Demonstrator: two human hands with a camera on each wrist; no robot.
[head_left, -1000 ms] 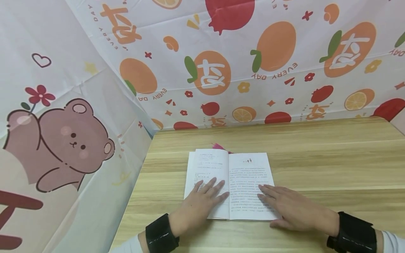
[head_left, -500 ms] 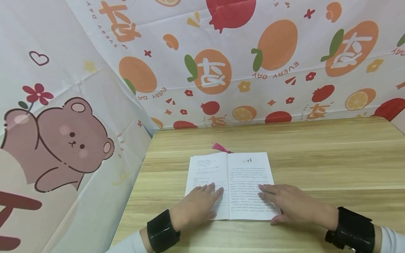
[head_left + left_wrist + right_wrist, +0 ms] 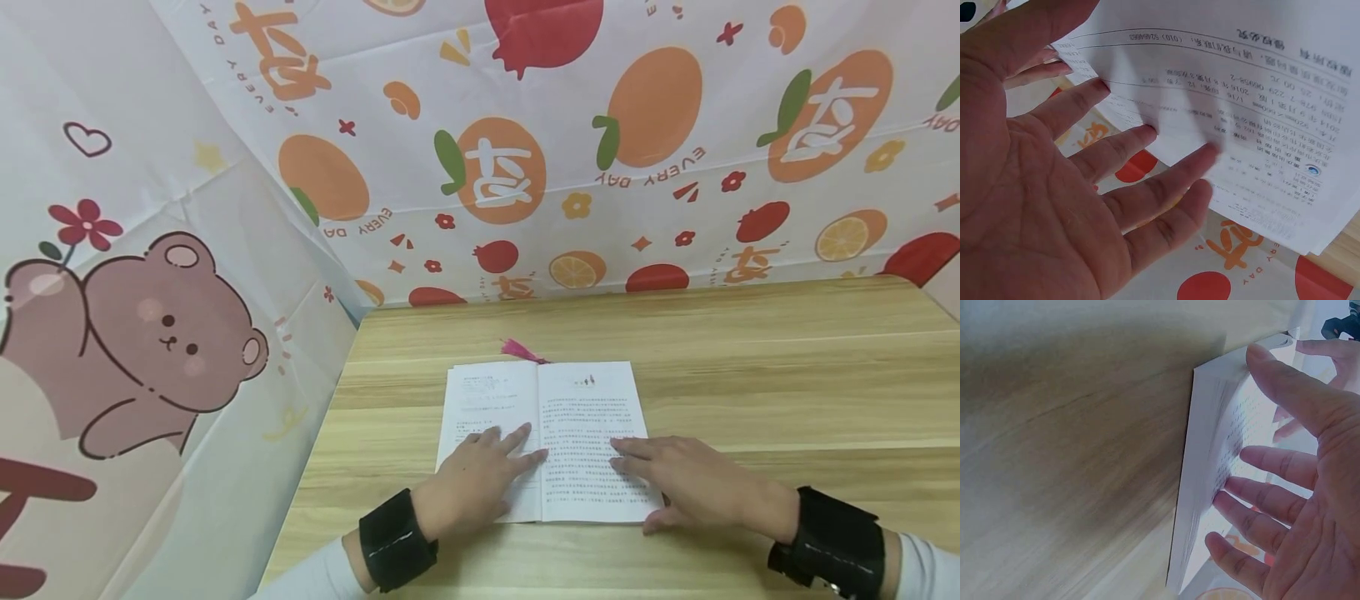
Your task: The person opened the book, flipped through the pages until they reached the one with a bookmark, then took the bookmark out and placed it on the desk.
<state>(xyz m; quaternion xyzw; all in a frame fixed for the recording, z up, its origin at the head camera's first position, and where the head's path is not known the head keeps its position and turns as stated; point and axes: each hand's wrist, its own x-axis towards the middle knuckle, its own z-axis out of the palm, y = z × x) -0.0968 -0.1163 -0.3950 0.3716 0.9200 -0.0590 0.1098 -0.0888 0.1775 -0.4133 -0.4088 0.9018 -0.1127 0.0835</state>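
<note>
An open book point(image 3: 588, 425) lies flat on the wooden table, with printed text on both pages. A pink tassel point(image 3: 522, 351) sticks out past its top edge near the spine. My left hand point(image 3: 480, 479) rests on the left page, fingers spread and reaching toward the spine. In the left wrist view its fingertips touch the printed left page point(image 3: 1260, 94). My right hand point(image 3: 693, 483) lies over the lower right edge of the right page, fingers extended on the text. The right wrist view shows the thumb by the lower edge of the thick page block point(image 3: 1210, 419).
The wood-grain table point(image 3: 750, 358) extends around the book. Behind it hangs a white cloth point(image 3: 570, 175) printed with fruit; a bear-print cloth point(image 3: 172, 325) hangs on the left. Black bands point(image 3: 397, 540) wrap both wrists.
The left hand draws back a little, then slides again toward the spine with fingers spread. The left page has settled flatter, showing more of the tassel. The right hand stays almost still.
</note>
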